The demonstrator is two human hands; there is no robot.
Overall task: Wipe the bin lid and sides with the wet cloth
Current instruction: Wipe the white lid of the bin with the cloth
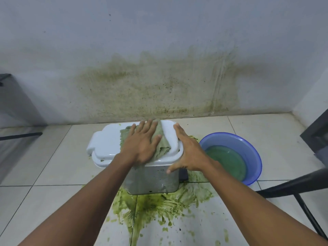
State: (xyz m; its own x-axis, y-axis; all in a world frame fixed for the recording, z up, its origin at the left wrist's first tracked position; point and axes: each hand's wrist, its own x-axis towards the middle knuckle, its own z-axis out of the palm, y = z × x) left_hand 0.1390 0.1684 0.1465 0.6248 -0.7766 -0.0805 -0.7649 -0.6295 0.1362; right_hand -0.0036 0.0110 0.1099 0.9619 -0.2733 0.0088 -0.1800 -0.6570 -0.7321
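Wiping | L hand (142,142) flat, fingers straight, pressing cloth (163,145) on lid (104,139) | R hand (190,155) open, braces bin (152,181) | advise: even pressure, overlap strokes, sides nxt

Reaches forward with both bare forearms, from 7 and 5 o'clock. Lays the bare left hand (142,142) palm-down, fingers straight and spread toward 12 o'clock. Holds the bare right hand (189,153) just beside it at 3 o'clock, fingers straight toward 11, thumb splayed toward 8.
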